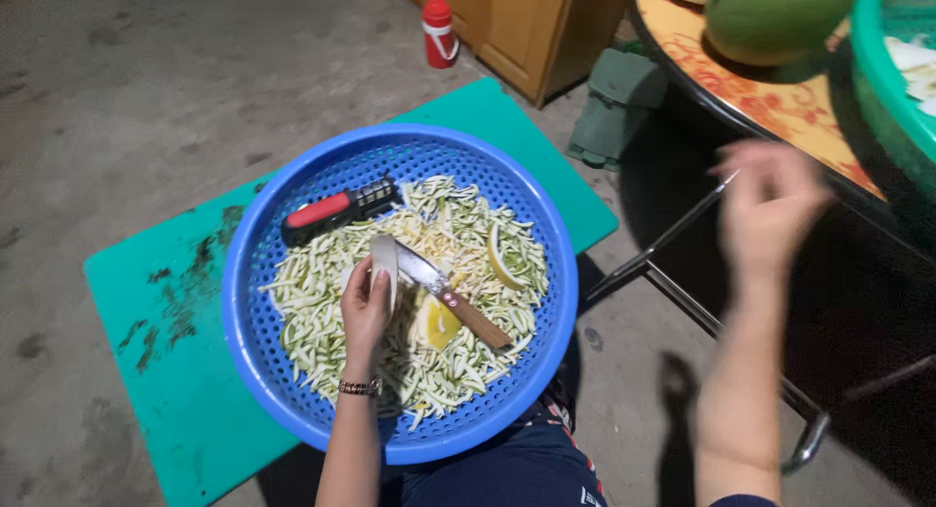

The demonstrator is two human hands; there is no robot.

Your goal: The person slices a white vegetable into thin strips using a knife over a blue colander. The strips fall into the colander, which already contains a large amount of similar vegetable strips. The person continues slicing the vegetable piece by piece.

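The work looked well along: the blue basket under the left hand was already heaped with pale green-white shreds, spread all round that hand and out to the rim, so most of the cutting seemed done. What was left, as far as I could judge, were a few larger pieces not yet cut down: the pale slice in the left hand, a yellowish wedge just right of its wrist, and a curved strip further right. The left hand was closed loosely round the slice, fingers curled over its edge and holding it upright above the shreds. The knife lay loose on the heap just right of that hand, blade tip near the slice, wooden handle pointing toward the person's lap; neither hand gripped it. Beyond the left fingertips a red-and-black grater rested against the far side of the basket. The right hand was well away from the basket, raised toward the table edge with its big green fruit; it was blurred, the fingers appeared loosely spread and empty, though I could not be sure. A teal board lay under the basket, stained with green on the left hand's side.
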